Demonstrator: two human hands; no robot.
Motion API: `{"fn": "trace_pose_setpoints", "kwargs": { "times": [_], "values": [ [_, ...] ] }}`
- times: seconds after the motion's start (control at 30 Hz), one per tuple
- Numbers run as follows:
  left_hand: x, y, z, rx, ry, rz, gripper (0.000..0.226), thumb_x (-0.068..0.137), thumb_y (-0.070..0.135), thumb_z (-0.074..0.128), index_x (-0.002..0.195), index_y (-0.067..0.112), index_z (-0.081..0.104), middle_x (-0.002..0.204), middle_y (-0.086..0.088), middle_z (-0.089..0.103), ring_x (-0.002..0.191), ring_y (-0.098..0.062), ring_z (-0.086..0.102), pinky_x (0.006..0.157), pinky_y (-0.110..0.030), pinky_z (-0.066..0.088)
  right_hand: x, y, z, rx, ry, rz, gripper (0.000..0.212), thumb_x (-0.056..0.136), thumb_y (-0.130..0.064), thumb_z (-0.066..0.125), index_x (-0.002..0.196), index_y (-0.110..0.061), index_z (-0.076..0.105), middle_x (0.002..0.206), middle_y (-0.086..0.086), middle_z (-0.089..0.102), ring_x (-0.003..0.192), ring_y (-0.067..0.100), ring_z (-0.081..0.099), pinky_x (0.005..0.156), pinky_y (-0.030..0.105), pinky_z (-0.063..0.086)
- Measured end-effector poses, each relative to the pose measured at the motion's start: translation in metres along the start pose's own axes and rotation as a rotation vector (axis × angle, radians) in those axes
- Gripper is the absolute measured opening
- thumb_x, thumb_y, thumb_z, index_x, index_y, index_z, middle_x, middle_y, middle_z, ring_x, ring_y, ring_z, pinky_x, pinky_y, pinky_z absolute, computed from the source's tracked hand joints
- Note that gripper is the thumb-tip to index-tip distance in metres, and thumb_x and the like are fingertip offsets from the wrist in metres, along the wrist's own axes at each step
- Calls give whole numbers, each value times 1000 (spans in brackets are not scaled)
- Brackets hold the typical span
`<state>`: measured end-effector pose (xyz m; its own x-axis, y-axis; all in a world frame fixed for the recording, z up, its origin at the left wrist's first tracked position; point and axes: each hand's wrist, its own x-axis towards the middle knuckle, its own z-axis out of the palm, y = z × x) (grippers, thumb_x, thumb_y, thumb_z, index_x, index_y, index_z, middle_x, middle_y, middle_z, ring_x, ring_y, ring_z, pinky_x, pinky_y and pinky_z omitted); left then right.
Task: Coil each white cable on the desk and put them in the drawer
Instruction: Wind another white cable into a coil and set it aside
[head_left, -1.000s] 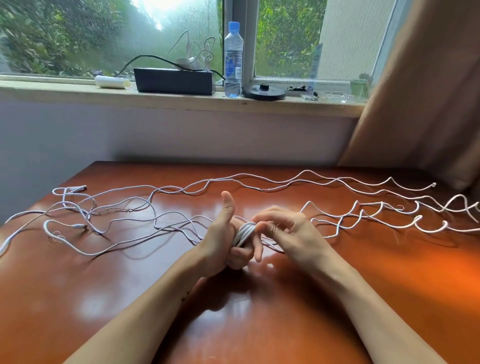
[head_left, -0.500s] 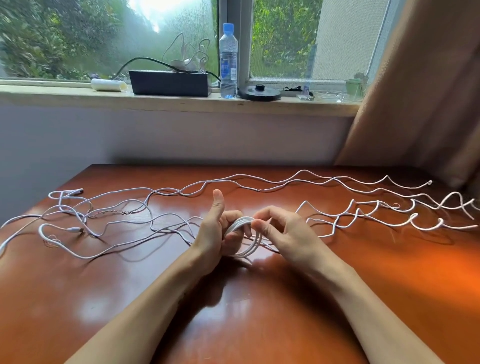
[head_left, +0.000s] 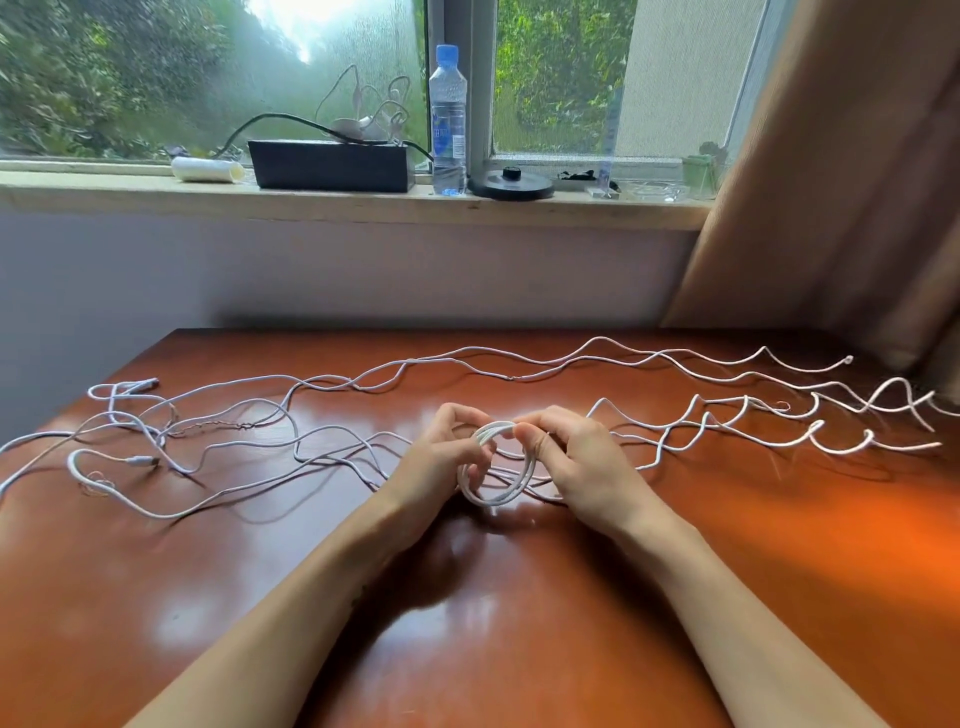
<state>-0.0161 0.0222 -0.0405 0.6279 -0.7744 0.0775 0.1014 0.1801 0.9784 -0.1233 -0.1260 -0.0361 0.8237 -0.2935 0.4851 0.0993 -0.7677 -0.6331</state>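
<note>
A small coil of white cable (head_left: 498, 491) hangs between my two hands at the middle of the brown desk (head_left: 519, 649). My left hand (head_left: 441, 467) has its fingers curled through the coil's left side. My right hand (head_left: 576, 462) pinches the top of the loops between thumb and fingers. Several loose white cables (head_left: 249, 441) sprawl over the left of the desk. More wavy white cable (head_left: 727, 415) stretches to the right edge. No drawer is in view.
A windowsill behind the desk carries a black box (head_left: 332, 163), a water bottle (head_left: 448, 119), a white roll (head_left: 208, 169) and a black disc (head_left: 511, 184). A brown curtain (head_left: 857, 182) hangs at the right. Bare desk lies in front of my forearms.
My left thumb, raised a second ago, has folded down. The coil has opened into a wider loop hanging below my fingers, and my hands have shifted slightly on it.
</note>
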Motion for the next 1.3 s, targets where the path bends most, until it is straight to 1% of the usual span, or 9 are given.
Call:
{"fn": "trace_pose_setpoints", "kwargs": {
  "times": [0.1, 0.3, 0.6, 0.7, 0.83, 0.93, 1.0, 1.13, 1.3],
  "values": [
    [0, -2, 0, 78, 3, 72, 36, 70, 6, 62, 105, 4, 53, 73, -6, 56, 58, -14, 47, 58, -28, 38, 1, 1, -1, 7, 59, 15, 17, 102, -21, 60, 105, -16, 77, 86, -15, 62, 80, -6, 57, 74, 9, 38],
    [-4, -4, -1, 358, 40, 172, 16, 102, 8, 56, 117, 6, 61, 83, -1, 61, 73, -6, 56, 63, -16, 48, 3, 1, -2, 70, 184, 22, 22, 102, -29, 59, 109, -18, 77, 90, -7, 67, 83, 9, 62, 75, 23, 46],
    [-4, 1, 4, 269, 122, 111, 19, 97, 27, 67, 93, 9, 73, 72, 3, 67, 69, -10, 60, 68, -22, 52, 4, 0, -5, 119, 337, 124, 21, 102, -25, 58, 108, -17, 77, 98, -6, 72, 94, 10, 67, 87, 34, 53],
    [-3, -1, 3, 271, 186, 142, 16, 97, 22, 68, 93, 8, 74, 72, 2, 67, 68, -10, 61, 69, -20, 52, 3, -1, -5, 119, 300, 149, 19, 103, -25, 58, 106, -21, 76, 94, -14, 70, 91, 9, 65, 84, 27, 50],
    [-2, -1, 3, 251, 239, 128, 15, 98, 19, 65, 96, 7, 73, 74, -5, 68, 68, -19, 66, 54, -28, 54, 4, 0, -2, 143, 244, 166, 20, 102, -28, 59, 111, -22, 75, 99, -16, 71, 96, 4, 65, 86, 18, 48],
    [-1, 0, 1, 260, 267, 121, 14, 98, 14, 64, 93, 5, 73, 70, -10, 64, 60, -26, 62, 46, -30, 52, 3, 4, -3, 96, 202, 178, 21, 101, -34, 60, 110, -24, 76, 88, -17, 69, 82, -1, 61, 78, 19, 46],
    [-1, -1, 0, 288, 266, 124, 16, 99, 11, 63, 90, 2, 72, 68, -14, 61, 56, -26, 59, 46, -29, 51, 1, 5, -4, 44, 194, 153, 20, 100, -35, 61, 106, -25, 77, 85, -19, 70, 81, -4, 62, 75, 17, 45],
    [-1, -5, -3, 482, 245, 189, 23, 98, 8, 63, 76, 10, 71, 59, -5, 59, 51, -17, 54, 49, -26, 47, 2, 4, -6, 16, 243, 104, 16, 101, -27, 60, 107, -25, 75, 104, -12, 73, 99, 0, 64, 88, 17, 47],
    [-1, -10, -7, 660, 199, 247, 27, 98, 12, 63, 71, 10, 66, 55, 4, 57, 51, -14, 48, 55, -31, 43, 3, 8, -7, -25, 300, 88, 13, 101, -20, 61, 107, -24, 72, 103, -7, 70, 96, 5, 63, 87, 21, 49]
  ]
}}
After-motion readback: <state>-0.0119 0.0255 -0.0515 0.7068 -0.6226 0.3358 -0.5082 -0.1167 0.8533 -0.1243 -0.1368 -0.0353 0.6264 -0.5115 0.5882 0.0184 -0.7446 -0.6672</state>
